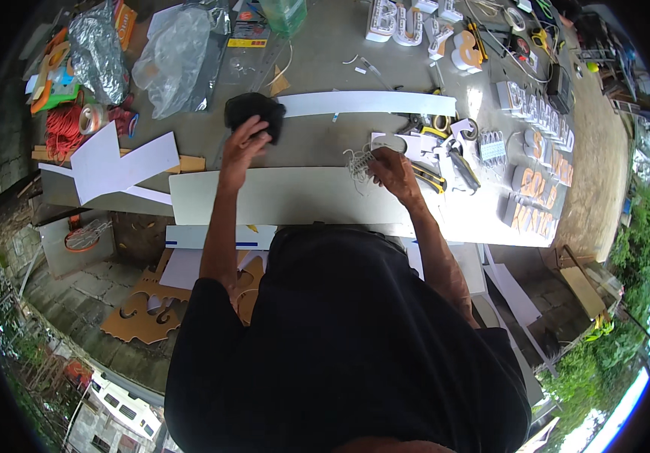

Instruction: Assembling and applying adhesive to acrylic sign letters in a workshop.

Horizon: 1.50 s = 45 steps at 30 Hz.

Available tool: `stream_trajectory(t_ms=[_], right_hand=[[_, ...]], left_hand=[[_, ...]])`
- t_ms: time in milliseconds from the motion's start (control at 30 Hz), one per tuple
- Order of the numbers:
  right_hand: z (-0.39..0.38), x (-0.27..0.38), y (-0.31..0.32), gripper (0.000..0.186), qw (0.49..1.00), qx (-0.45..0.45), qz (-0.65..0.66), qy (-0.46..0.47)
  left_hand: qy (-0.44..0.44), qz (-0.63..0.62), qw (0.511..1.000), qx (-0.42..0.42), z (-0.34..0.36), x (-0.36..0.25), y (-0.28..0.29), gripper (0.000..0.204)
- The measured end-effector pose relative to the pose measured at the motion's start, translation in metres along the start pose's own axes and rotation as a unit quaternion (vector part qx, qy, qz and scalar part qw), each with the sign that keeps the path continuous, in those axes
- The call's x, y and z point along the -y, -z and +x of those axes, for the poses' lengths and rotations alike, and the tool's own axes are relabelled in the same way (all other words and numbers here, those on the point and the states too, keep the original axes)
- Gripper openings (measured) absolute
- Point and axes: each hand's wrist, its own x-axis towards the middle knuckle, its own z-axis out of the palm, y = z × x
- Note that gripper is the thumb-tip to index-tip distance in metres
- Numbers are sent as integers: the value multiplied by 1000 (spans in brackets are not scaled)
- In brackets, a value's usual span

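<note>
My left hand (243,151) is at a soft black bundle (268,112), perhaps cloth or a pouch, with the fingers laid over its near side; the thumb is hidden. My right hand (394,172) is closed on a tangle of thin whitish wires (359,166), whose loops stick out on its left. Under both forearms a long white board (287,198) runs along the near table edge. Beyond it lies a narrow white strip (370,103), its left end by the black bundle. A yellow-and-black utility knife (429,178) rests just right of my right hand.
White block letters (532,113) and orange-faced ones (534,187) stand at the right. Pliers (463,167) and a string of small modules (493,148) lie nearer. On the left are clear plastic bags (174,68), red cord (66,128) and a white cut sheet (110,166).
</note>
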Motion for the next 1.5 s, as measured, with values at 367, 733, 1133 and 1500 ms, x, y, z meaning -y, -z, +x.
stream_trajectory(t_ms=[367,733,1133,1500], right_hand=[[-10,-50,96,26,925,-216,-278,143],[165,-12,241,88,833,-437,-339,34],[189,-50,255,68,861,-445,-226,93],[182,-32,278,86,887,-351,-287,85]], left_hand=[[-216,303,911,-175,83,-58,55,55],[-200,220,953,-60,29,-35,-130,28],[-283,263,906,172,120,-64,-337,42],[-347,399,846,68,231,-61,-438,64]])
